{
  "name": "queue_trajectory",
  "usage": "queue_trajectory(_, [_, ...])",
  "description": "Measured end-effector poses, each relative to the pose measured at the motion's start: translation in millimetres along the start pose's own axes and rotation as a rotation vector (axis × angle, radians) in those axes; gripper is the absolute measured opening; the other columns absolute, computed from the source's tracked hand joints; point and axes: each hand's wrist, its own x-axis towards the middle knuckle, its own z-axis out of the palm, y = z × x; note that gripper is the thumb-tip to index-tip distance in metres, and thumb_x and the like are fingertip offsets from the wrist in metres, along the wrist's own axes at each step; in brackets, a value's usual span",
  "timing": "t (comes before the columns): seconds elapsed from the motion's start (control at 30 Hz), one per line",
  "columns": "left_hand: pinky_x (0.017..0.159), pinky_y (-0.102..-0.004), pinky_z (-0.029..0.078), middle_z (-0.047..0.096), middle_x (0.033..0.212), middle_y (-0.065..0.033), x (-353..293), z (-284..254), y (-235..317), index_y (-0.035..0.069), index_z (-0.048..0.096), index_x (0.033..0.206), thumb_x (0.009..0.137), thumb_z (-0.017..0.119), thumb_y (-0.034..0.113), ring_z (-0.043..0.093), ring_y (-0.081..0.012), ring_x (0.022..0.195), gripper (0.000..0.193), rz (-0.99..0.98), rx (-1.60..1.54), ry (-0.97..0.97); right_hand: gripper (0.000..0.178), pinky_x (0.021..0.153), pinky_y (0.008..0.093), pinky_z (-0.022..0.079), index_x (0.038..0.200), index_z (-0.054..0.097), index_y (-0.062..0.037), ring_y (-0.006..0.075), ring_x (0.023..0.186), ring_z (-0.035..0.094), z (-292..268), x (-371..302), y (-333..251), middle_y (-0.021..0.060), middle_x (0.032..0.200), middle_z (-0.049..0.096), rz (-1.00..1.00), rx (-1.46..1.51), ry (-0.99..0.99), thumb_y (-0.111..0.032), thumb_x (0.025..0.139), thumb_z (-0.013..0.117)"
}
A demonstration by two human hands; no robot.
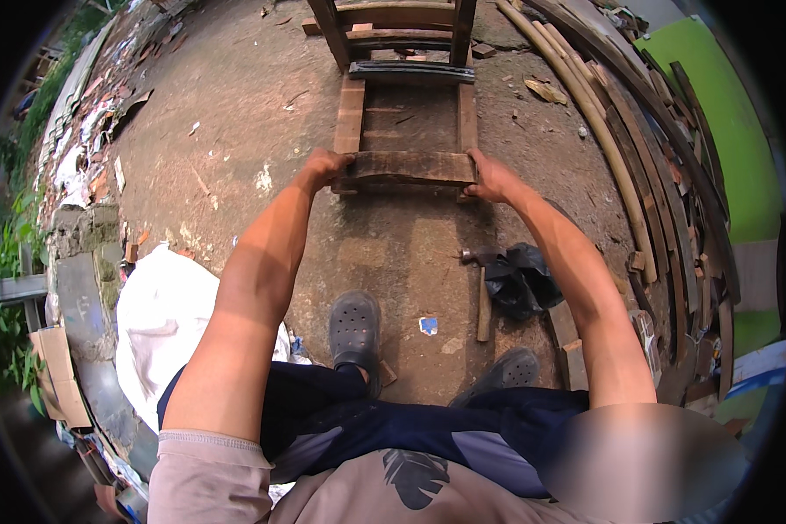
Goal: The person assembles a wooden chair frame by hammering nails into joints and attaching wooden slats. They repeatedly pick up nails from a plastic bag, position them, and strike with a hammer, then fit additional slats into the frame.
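Observation:
A short brown wooden board (412, 168) spans the near end of a wooden frame (350, 113) with two long side rails. Its left end is in the grip of my left hand (326, 167), fingers curled round it. My right hand (492, 177) grips the opposite end the same way. Farther off, a dark crosspiece (412, 72) joins the rails, and upright legs rise beyond it. Close to my right forearm, a hammer (484, 301) with a wooden handle lies on the ground against a black plastic bag (524, 281).
Long wooden strips and poles (616, 131) are stacked along the right, beside a green panel (703, 113). A white sack (162, 301) lies at the left near a low block wall (83, 288). Rubble and litter (96, 131) edge the bare ground at the far left.

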Motion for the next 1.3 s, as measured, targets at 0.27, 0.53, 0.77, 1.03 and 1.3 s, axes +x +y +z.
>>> queue_trajectory(0.27, [0.056,-0.0409,0.051,0.065,0.082,-0.0123,-8.0,7.4,7.1,-0.005,0.067,0.094,0.088,0.075,0.031,0.060,-0.0236,0.065,0.038,-0.040,-0.075,-0.005,0.094,0.107,0.0474,0.042,0.148,0.030,-0.0084,0.0444,0.128,0.048,7.9,-8.0,3.2,0.0270,0.142,0.045,-0.016,-0.061,0.101,-0.027,0.074,0.085])
queue_trajectory(0.53, [0.070,-0.0393,0.057,0.070,0.101,-0.0161,1.8,9.1,6.3,-0.006,0.069,0.110,0.093,0.069,0.036,0.068,-0.0274,0.083,0.045,0.010,0.200,0.009,0.097,0.110,0.0465,0.040,0.149,0.028,-0.0052,0.0425,0.131,0.047,11.0,-8.3,11.1,0.0290,0.143,0.046,-0.016,0.089,0.068,-0.029,0.075,0.086])
queue_trajectory(0.77, [0.071,-0.0451,0.055,0.072,0.093,-0.0218,7.1,7.4,4.5,-0.007,0.071,0.095,0.086,0.070,0.033,0.071,-0.0378,0.084,0.040,0.210,0.379,0.124,0.097,0.105,0.0470,0.044,0.153,0.017,-0.0066,0.0431,0.125,0.053,15.0,-6.3,0.0,0.0256,0.137,0.054,0.142,0.020,-0.012,-0.030,0.082,0.079])
queue_trajectory(1.03, [0.110,-0.0444,0.041,0.048,0.144,-0.0193,-30.8,37.4,53.1,0.009,0.048,0.143,0.080,0.070,0.048,0.044,-0.0379,0.136,0.078,0.527,0.711,0.166,0.108,0.101,0.0466,0.046,0.155,0.004,-0.0030,0.0430,0.124,0.054,5.9,-10.6,-1.4,0.0289,0.137,0.052,0.240,-0.074,-0.070,-0.024,0.079,0.078])
queue_trajectory(1.3, [0.115,-0.0501,0.031,0.042,0.148,-0.0176,-56.9,91.4,73.4,0.012,0.034,0.150,0.067,0.080,0.062,0.038,-0.0368,0.139,0.108,0.862,1.073,-0.020,0.078,0.091,0.0470,0.052,0.144,0.035,-0.0049,0.0402,0.113,0.062,-4.5,-51.1,29.3,0.0228,0.120,0.065,0.245,-0.333,-0.179,-0.021,0.079,0.074])
